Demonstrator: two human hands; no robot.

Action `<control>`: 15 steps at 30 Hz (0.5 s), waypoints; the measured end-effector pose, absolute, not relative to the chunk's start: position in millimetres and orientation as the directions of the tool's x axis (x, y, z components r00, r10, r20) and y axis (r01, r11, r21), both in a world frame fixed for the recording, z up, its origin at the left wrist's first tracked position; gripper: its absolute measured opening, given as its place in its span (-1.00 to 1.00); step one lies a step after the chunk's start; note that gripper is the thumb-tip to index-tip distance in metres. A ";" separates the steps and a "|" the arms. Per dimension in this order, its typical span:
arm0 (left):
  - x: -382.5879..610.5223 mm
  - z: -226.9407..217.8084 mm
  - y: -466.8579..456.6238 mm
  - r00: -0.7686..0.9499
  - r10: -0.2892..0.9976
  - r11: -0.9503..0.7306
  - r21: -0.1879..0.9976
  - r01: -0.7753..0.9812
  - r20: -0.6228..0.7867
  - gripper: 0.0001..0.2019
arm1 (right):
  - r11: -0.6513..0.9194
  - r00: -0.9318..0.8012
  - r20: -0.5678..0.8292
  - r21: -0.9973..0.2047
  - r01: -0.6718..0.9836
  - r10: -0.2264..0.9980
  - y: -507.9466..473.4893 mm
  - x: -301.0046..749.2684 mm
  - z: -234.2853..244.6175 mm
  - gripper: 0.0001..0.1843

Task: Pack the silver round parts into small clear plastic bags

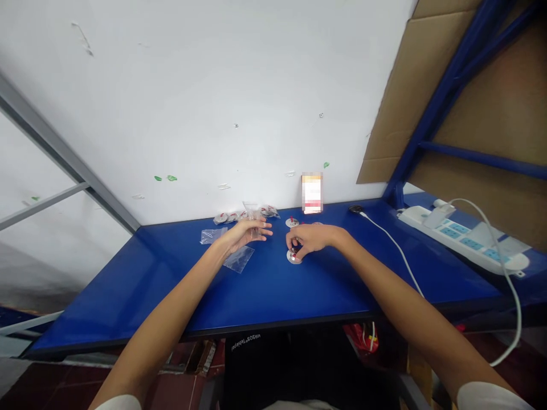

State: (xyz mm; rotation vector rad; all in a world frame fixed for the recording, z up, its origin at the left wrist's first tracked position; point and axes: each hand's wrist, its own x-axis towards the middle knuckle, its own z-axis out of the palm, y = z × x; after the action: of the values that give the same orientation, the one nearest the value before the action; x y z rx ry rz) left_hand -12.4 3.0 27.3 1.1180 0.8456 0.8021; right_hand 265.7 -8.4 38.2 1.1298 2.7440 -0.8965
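Observation:
My left hand (pixel 250 232) has a small clear plastic bag (pixel 250 209) between its thumb and loosely bent fingers. Below that hand, a flat clear zip bag (pixel 239 259) lies on the blue table; another clear bag (pixel 211 236) is to its left. My right hand (pixel 311 238) is palm down, fingertips closed on a white round disc (pixel 294 257) with a red part in its middle. Just behind it lies a similar white disc (pixel 292 222) with a red piece standing up. Part of another disc (pixel 317 224) shows behind my right hand.
Several bagged discs (pixel 226 217) lie along the wall. A phone with a blurred screen (pixel 312 193) leans against the wall. At right are a black round device (pixel 355 209) with a white cable and a white power strip (pixel 465 239). The blue table (pixel 265 296) has a dark front edge.

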 end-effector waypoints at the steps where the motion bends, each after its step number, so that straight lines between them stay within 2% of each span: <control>1: -13.5 27.7 2.6 0.483 0.858 0.255 0.962 -0.102 -0.176 -0.67 | 0.565 -0.739 -0.237 -0.511 0.647 0.631 -8.8 265.6 38.9 -0.64; 4: -17.1 30.1 2.0 0.588 0.778 0.273 0.962 -0.002 -0.220 -0.69 | 0.566 -0.757 -0.167 -0.568 0.598 0.632 -7.5 267.3 41.1 -0.72; 6: -18.6 32.6 1.5 0.641 0.725 0.276 0.959 0.063 -0.250 -0.66 | 0.540 -0.784 -0.118 -0.661 0.521 0.610 -5.1 270.0 43.8 -0.75; 8: -19.3 35.2 0.4 0.671 0.688 0.281 0.954 0.104 -0.276 -0.61 | 0.466 -0.794 -0.057 -0.783 0.411 0.605 -2.7 273.5 47.7 -0.71; 10: -19.6 37.3 -1.4 0.697 0.656 0.277 0.952 0.134 -0.289 -0.55 | 0.396 -0.751 0.050 -0.871 0.289 0.659 -1.5 277.3 52.7 -0.64; 13: -19.9 38.7 -5.1 0.757 0.598 0.227 0.961 0.156 -0.264 -0.50 | 0.405 -0.630 0.240 -0.905 0.131 0.739 -3.8 280.0 60.7 -0.60; 15: -19.1 38.9 -8.2 0.792 0.567 0.177 0.973 0.151 -0.226 -0.49 | 0.415 -0.630 0.270 -0.905 0.091 0.728 -8.6 277.9 64.8 -0.59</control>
State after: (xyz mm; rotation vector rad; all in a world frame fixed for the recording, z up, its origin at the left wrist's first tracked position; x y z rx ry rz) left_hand -19.1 -8.2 38.9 1.3855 0.6367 0.3241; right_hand 277.9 -8.6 64.8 1.0819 3.1357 -1.9165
